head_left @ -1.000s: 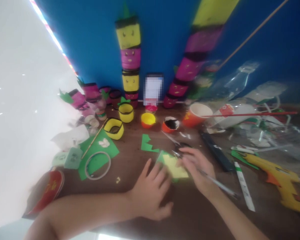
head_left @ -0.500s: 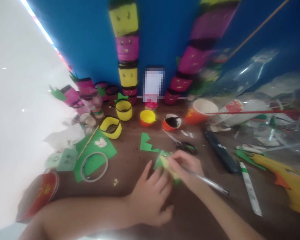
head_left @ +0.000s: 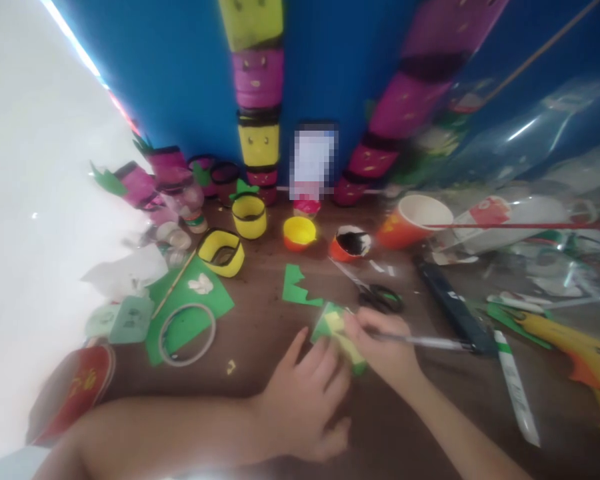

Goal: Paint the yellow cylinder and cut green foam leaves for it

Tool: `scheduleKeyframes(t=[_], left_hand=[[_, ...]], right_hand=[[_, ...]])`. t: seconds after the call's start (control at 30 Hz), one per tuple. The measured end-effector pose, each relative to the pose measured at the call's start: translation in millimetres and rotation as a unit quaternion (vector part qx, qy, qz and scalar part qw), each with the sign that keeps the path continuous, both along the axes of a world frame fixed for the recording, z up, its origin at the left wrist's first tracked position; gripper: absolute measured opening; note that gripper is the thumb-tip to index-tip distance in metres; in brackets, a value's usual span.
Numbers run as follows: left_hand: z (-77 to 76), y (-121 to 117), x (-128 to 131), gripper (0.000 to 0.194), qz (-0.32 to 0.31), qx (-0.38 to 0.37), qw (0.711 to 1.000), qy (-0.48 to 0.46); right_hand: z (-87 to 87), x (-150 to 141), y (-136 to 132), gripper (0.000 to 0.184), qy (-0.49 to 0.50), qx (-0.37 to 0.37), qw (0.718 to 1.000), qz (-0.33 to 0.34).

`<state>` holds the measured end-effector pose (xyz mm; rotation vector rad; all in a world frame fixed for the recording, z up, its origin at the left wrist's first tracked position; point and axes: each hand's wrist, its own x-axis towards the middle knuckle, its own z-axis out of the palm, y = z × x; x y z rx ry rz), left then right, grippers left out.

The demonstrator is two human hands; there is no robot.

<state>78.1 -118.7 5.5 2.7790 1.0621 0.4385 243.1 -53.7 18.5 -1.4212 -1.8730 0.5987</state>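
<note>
Pale yellow flat paper point(head_left: 350, 349) meets my spread-fingered left hand point(head_left: 305, 393); my right hand point(head_left: 387, 350) pinches a slim silvery pen point(head_left: 437, 343); white tubular marker point(head_left: 517, 388): lettering blurred.

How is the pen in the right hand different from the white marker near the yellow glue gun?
The pen is held in the right hand; the marker lies loose on the table. The pen looks slim and greyish, the marker thicker and white with a green band. Both are long and straight.
</note>
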Motion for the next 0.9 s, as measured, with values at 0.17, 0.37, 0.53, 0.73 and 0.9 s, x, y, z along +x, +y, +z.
scheduleKeyframes(t=[0.17,0.37,0.53,0.73,0.9], left_hand=[[-1.5,-1.4,0.5,0.062,0.009,-0.024,1.000,-0.010],[-2.8,-1.7,0.5,0.062,0.008,-0.026,0.999,-0.025],[-2.6,-1.2,0.7,0.061,0.007,-0.030,0.999,-0.024],[-3.0,-1.1,0.9,0.062,0.007,-0.028,0.999,-0.024],[-2.5,-1.1,1.0,0.061,0.010,-0.021,0.999,-0.034]], right_hand=[[1.1,-0.2,1.1,0.043,-0.002,-0.012,1.000,0.006],[-0.9,-1.4,0.9,0.044,-0.008,-0.006,1.000,0.012],[-2.2,-2.3,-1.2,0.044,-0.016,0.019,1.000,-0.001],[-0.7,-5.5,-1.3,0.047,-0.022,0.024,0.999,-0.017],[-1.9,-5.6,-1.1,0.047,-0.037,0.016,0.999,-0.027]])
